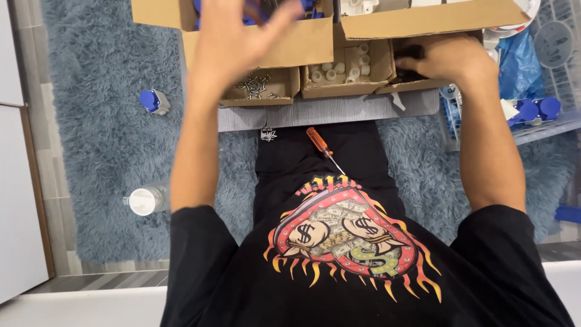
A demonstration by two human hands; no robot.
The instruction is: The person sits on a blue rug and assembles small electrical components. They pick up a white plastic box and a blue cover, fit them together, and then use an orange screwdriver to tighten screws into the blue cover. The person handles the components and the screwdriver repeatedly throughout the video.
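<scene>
My left hand [233, 39] is raised with fingers spread over a large cardboard box [302, 45] that holds blue parts; nothing shows in the hand. My right hand [445, 60] reaches into a small cardboard tray [417, 85] of dark parts, fingers curled down; whether it grips anything is hidden. Between them sit a tray of small white cylinders [345, 69] and a tray of metal screws [257, 85]. An orange-handled screwdriver [322, 147] lies on my lap, on the black clothing.
The trays rest on a grey board [327, 112] over a shaggy blue rug [103, 91]. A blue-and-grey plug part [154, 101] and a clear bottle with a white cap [145, 200] lie at left. A crate [451, 121] with blue parts [535, 109] stands at right.
</scene>
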